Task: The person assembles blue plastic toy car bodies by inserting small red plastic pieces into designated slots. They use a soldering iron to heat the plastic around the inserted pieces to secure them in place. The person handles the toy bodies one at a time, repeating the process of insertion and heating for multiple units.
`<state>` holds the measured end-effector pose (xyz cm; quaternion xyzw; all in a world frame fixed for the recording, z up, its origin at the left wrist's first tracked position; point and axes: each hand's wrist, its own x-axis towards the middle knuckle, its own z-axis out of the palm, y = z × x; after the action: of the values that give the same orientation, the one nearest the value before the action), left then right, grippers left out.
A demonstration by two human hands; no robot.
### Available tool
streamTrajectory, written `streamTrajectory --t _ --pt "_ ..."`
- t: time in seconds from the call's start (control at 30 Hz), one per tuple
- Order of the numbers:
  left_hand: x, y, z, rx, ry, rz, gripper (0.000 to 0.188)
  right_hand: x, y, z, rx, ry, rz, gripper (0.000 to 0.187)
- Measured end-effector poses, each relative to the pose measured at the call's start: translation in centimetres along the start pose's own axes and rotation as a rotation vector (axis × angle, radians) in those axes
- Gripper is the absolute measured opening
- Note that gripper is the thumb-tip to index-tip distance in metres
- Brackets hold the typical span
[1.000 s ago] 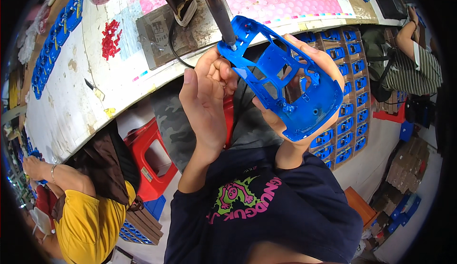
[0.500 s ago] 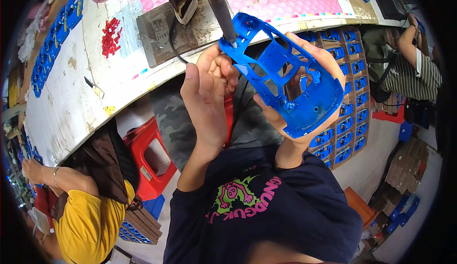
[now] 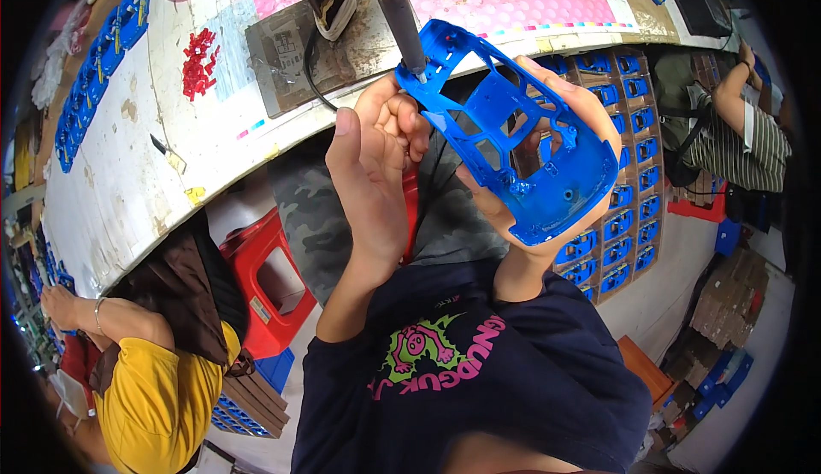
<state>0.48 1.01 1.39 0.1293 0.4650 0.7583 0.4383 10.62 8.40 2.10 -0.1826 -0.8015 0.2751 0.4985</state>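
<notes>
A blue plastic toy car body shell (image 3: 505,119) is tilted in front of me, its hollow inside facing up. My right hand (image 3: 590,119) grips it around the far side and underneath, with the thumb along its edge. My left hand (image 3: 376,174) is at the shell's upper left corner. Its index finger reaches that corner, the other fingers are curled in and the thumb stands apart; whether anything small lies in the curled fingers is hidden. A dark metal rod (image 3: 398,20) comes down from above, its narrow tip against the shell's upper left corner.
Small red pieces (image 3: 199,65) lie on the white table (image 3: 154,204), near a metal base plate (image 3: 286,63) with a cable. Blue shells (image 3: 103,76) line the left side; more fill a cardboard divider tray (image 3: 607,183) at right. A person in yellow (image 3: 158,397) works at left, another in stripes (image 3: 753,145) at right.
Both hands and the shell stay almost in place, with only a very slight shift. The rod tip remains at the same corner. The co-worker at right has moved an arm a little.
</notes>
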Motion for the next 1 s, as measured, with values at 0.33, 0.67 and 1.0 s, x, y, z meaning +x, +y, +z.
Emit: streamTrajectory --t 0.33,0.67,1.0 --pt "-0.1 0.0 -0.1 -0.003 -0.005 0.004 0.071 -0.3 0.2 0.1 -0.016 0.008 -0.014 0.074" --pt "-0.1 -0.1 -0.5 -0.021 -0.003 -0.001 0.066 -0.7 0.4 0.0 -0.036 -0.039 -0.049 0.074" --pt "-4.4 -4.4 -3.3 0.004 -0.07 -0.016 0.049 -6.8 0.1 0.1 0.284 0.04 0.334 0.066"
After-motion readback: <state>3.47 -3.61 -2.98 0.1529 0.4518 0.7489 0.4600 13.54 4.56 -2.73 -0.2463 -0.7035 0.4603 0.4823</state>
